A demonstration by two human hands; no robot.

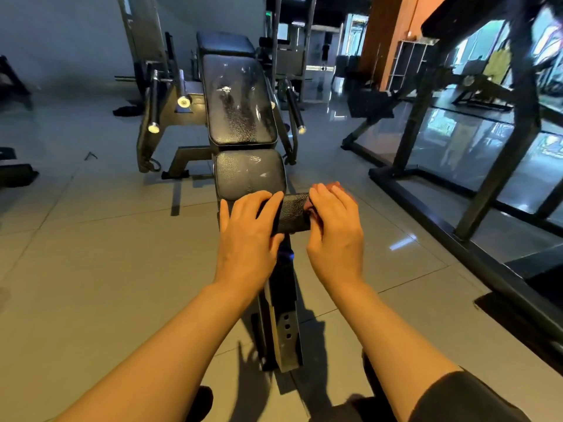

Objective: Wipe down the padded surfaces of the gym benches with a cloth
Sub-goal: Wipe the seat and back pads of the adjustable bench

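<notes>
A black padded bench stands ahead, with a streaked backrest [240, 108] and a seat pad [249, 175] below it. At its near end is a black roller pad [294, 214]. My left hand [246, 236] grips the roller's left part, fingers over the top and thumb underneath. My right hand [335, 229], slightly blurred, curls round the roller's right end. A reddish cloth [333, 185] peeks out past its fingertips; most of it is hidden under the hand.
The bench's steel post [283, 315] runs down toward my feet. Machine arms with white end caps [154, 99] flank the backrest. A dark steel frame [426, 166] and glass panels stand on the right. Grey floor tiles [106, 254] lie on the left.
</notes>
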